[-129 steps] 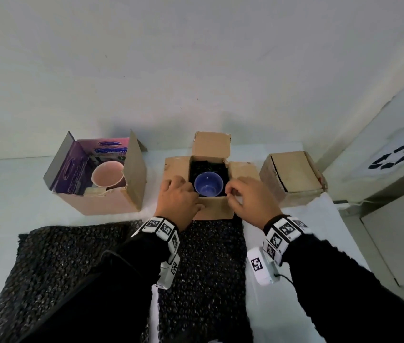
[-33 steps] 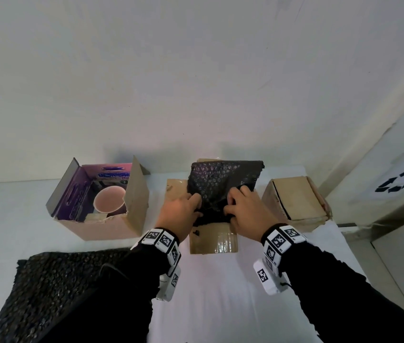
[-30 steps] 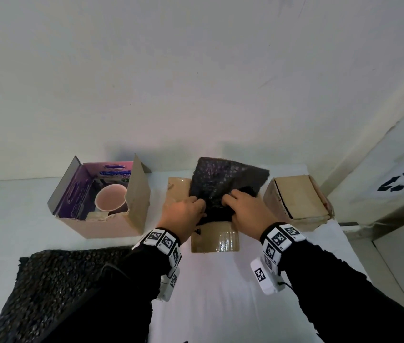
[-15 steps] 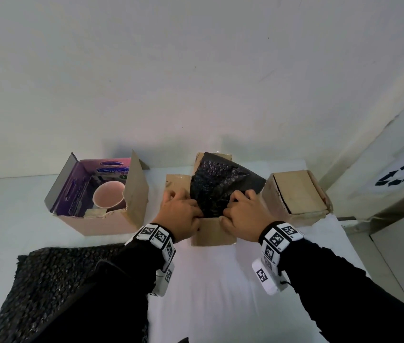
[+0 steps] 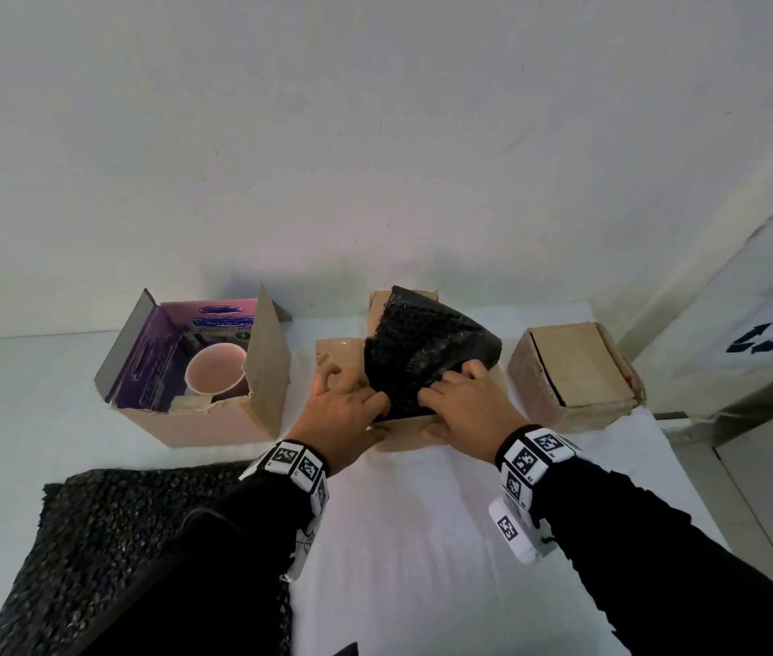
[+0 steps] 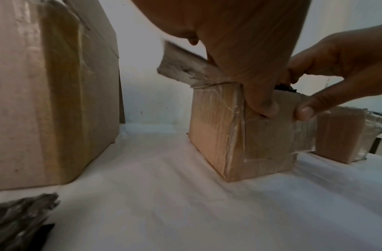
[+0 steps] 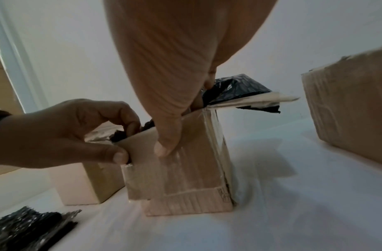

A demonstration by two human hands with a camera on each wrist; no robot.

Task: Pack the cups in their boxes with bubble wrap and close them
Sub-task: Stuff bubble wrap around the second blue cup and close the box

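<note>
White tabletop point(image 5: 413, 537), plain wall behind. Middle box point(image 5: 406, 430) dead ahead; bubble wrap point(image 5: 427, 352) bulging above its rim. Left hand point(image 5: 344, 414) and right hand point(image 5: 462, 411), equally near, both pinching wrap against front flap.

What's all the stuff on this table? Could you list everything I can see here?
Middle box: one, brown cardboard, open, between the other two boxes.
Bubble wrap in the box: one sheet, black, bulging out of the middle box.
Left box: one, brown outside, purple inside, flaps up.
Pink cup: one, standing inside the left box.
Right box: one, brown cardboard, flaps folded shut.
Spare bubble wrap: one sheet, black, flat on the near left of the table.
Table: one, white.
Hands: left hand and right hand, both gripping the middle box's near edge and tucking in the wrap; black sleeves, marker wristbands.
</note>
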